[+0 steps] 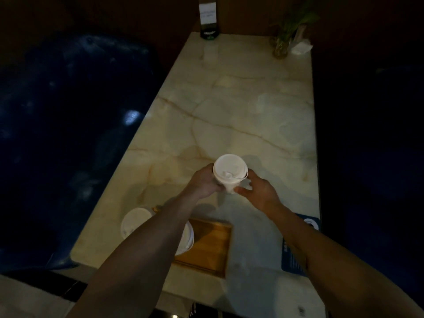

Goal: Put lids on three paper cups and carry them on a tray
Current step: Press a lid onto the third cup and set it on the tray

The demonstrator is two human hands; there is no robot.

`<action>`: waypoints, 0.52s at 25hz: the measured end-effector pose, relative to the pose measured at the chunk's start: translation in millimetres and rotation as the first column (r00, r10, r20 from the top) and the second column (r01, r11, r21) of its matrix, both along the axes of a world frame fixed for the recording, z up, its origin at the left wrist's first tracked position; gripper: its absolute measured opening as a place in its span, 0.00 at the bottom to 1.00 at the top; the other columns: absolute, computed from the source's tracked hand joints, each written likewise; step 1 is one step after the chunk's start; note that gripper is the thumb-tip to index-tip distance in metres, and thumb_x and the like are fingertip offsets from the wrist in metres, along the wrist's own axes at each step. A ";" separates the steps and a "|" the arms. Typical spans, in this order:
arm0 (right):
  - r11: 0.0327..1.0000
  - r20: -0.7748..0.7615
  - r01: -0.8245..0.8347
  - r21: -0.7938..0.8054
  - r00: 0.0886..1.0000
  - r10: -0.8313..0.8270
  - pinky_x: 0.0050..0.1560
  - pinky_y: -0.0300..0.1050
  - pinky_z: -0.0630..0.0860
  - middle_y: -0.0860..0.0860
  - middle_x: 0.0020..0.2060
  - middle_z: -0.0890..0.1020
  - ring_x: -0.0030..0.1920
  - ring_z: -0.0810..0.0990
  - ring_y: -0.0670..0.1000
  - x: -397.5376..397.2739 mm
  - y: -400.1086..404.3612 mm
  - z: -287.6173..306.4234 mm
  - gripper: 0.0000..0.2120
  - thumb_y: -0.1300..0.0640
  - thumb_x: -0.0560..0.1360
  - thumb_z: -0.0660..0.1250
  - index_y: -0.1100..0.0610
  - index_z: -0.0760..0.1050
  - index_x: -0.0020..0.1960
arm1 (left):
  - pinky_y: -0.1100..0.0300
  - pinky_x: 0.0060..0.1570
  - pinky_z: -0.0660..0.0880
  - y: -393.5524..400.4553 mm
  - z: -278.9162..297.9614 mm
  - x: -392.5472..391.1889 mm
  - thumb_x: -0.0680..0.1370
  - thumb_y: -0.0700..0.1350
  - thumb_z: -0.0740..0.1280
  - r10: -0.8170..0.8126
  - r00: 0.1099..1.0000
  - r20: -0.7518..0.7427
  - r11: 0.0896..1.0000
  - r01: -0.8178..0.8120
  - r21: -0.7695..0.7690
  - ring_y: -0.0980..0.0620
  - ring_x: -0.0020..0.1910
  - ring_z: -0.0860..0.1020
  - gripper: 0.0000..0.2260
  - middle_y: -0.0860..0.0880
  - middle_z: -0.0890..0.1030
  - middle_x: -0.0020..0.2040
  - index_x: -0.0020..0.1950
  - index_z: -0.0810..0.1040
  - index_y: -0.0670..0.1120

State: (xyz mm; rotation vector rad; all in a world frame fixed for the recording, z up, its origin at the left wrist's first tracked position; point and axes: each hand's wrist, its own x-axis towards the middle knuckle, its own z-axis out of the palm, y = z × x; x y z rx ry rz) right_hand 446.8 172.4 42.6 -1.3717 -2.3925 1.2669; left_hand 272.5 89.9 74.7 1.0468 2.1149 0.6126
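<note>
A white paper cup with a white lid on it is held over the marble table, between both hands. My left hand wraps its left side. My right hand touches its lower right side with the fingertips. A wooden tray lies near the table's front edge. Two more white lidded cups are at the tray's left end: one at the far left, the other mostly hidden behind my left forearm.
A dark blue card lies at the table's right edge under my right forearm. At the far end stand a dark sign holder and a small plant in a glass. A dark blue seat flanks the table's left side.
</note>
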 end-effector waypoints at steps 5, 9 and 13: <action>0.999 -0.088 -0.006 0.041 0.996 0.010 0.59 0.46 0.73 0.51 0.66 0.79 0.64 0.78 0.55 7.5 -8.6 46.3 0.33 0.45 0.72 0.72 0.48 0.64 0.73 | 0.54 0.60 0.75 -12.7 40.9 -6.5 0.65 0.41 0.81 -0.039 0.996 0.084 0.994 0.030 0.105 0.47 0.62 0.78 0.31 0.46 0.81 0.62 0.66 0.74 0.44; 1.000 -0.202 -0.003 0.031 0.979 0.010 0.61 0.45 0.73 0.48 0.67 0.77 0.64 0.77 0.50 19.4 -31.8 86.0 0.33 0.45 0.72 0.73 0.45 0.64 0.73 | 0.57 0.58 0.75 -41.0 74.8 -3.6 0.66 0.41 0.81 -0.058 0.980 0.191 0.978 0.017 0.208 0.50 0.61 0.78 0.29 0.48 0.81 0.59 0.65 0.75 0.45; 1.000 -0.318 0.012 0.015 0.948 -0.006 0.61 0.46 0.76 0.44 0.63 0.78 0.61 0.77 0.43 34.8 -62.7 116.4 0.30 0.43 0.71 0.72 0.44 0.67 0.70 | 0.67 0.52 0.73 -77.9 104.9 9.5 0.67 0.42 0.80 -0.063 0.954 0.293 0.952 -0.031 0.305 0.56 0.59 0.78 0.27 0.51 0.82 0.59 0.64 0.76 0.48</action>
